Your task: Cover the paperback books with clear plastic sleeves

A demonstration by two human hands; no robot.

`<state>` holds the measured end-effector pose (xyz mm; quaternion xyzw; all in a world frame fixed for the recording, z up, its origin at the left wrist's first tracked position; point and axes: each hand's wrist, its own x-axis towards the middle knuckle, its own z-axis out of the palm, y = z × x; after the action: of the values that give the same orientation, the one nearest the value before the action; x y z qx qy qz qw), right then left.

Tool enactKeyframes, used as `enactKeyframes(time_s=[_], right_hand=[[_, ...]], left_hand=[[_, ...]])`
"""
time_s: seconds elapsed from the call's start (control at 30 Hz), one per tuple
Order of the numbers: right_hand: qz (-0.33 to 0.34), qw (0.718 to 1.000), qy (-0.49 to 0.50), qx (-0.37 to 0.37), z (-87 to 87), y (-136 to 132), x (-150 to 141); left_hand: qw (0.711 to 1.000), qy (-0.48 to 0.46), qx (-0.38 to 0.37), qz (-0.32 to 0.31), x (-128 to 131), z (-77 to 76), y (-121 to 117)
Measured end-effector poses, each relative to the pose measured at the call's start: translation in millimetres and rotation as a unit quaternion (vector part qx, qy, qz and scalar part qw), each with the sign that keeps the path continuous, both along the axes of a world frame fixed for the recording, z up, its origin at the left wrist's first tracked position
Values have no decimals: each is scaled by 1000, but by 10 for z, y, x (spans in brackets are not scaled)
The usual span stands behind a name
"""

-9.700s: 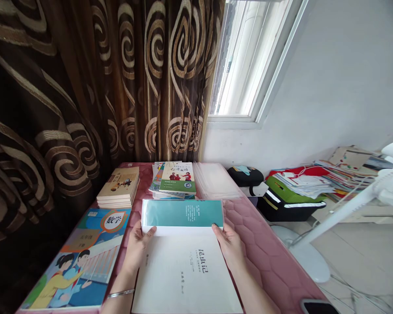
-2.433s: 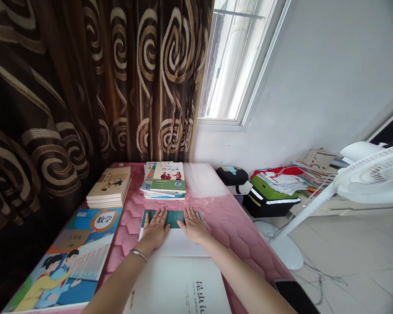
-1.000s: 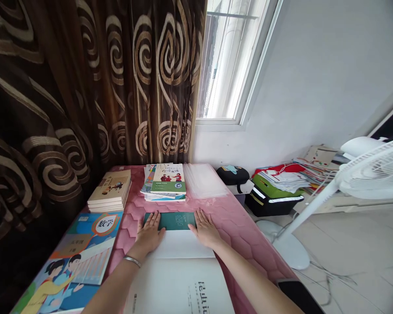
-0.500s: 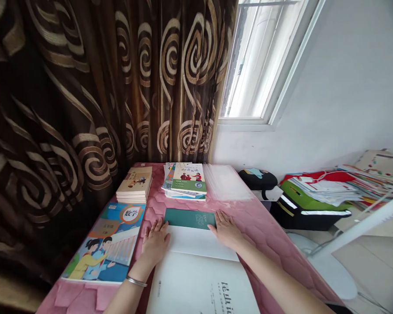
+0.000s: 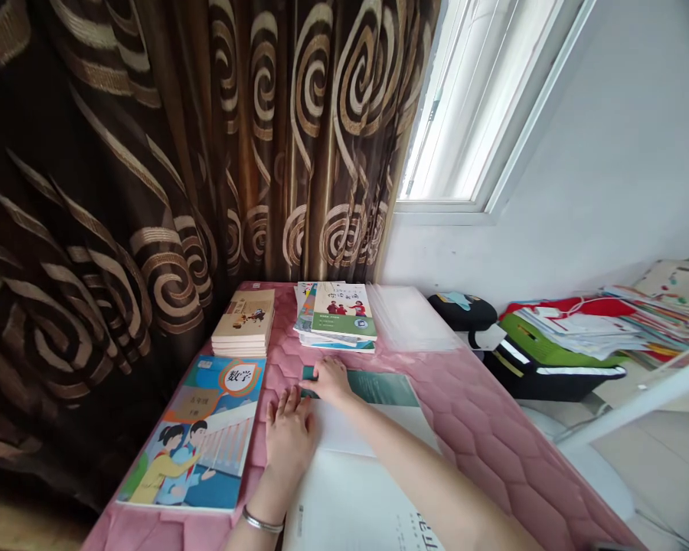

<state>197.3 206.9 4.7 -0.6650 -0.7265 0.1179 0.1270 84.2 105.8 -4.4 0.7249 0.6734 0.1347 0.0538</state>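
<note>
A large open book [image 5: 350, 505] lies before me, a mostly white page with dark print towards me. At its far end is a green flap [image 5: 382, 388] with a glossy sheen, above a white strip. My left hand [image 5: 290, 428] rests flat along the book's left edge, fingers pointing away. Crossing over the book, my right hand [image 5: 331, 380] presses on the left end of the green flap, thumb apart from the bent fingers. Its forearm hides part of the page. Left of the hands lies a blue maths textbook [image 5: 198, 436] with cartoon children on its cover.
A pink quilted cover [image 5: 482, 428] lies over the table. Towards the back are a stack of tan books [image 5: 244, 321], a pile of mixed books [image 5: 341, 314] and clear plastic sheets [image 5: 416, 321]. Curtains hang behind. Bags and papers [image 5: 568, 329] and a white stand [image 5: 637, 390] are on the right.
My right hand has moved from the flap's right end across to its left end. My left hand has slid slightly nearer along the book's edge. The view has shifted a little.
</note>
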Motion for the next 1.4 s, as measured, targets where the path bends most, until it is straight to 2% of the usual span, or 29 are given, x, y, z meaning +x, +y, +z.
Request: enactKeyframes(time_s=[0.1, 0.2, 0.37, 0.57, 0.67, 0.8, 1.0, 1.2, 1.4], right_hand=[[-28, 1000, -6, -8, 31, 252, -28], [-56, 998, -12, -9, 44, 364, -66], [-50, 999, -14, 9, 2, 209, -89], [-1, 1000, -10, 17, -47, -88, -22], [2, 1000, -1, -3, -32, -55, -1], [-5, 1000, -3, -28, 19, 142, 10], [-30, 999, -14, -9, 32, 331, -58], [-17, 999, -19, 21, -45, 191, -79], [62, 998, -1, 6, -86, -42, 80]], left_hand=[[1000, -3, -7, 0, -5, -15, 12], [1000, -7, -8, -4, -4, -8, 15], [1000, -8, -6, 2, -6, -24, 19], [1000, -10, -7, -3, 2, -25, 17], [1000, -9, -10, -3, 8, 10, 8], [1000, -7, -10, -5, 9, 32, 6], [1000, -10, -16, -3, -1, 8, 11], [1000, -12, -13, 0, -6, -5, 6], [1000, -4, -9, -6, 4, 23, -1]])
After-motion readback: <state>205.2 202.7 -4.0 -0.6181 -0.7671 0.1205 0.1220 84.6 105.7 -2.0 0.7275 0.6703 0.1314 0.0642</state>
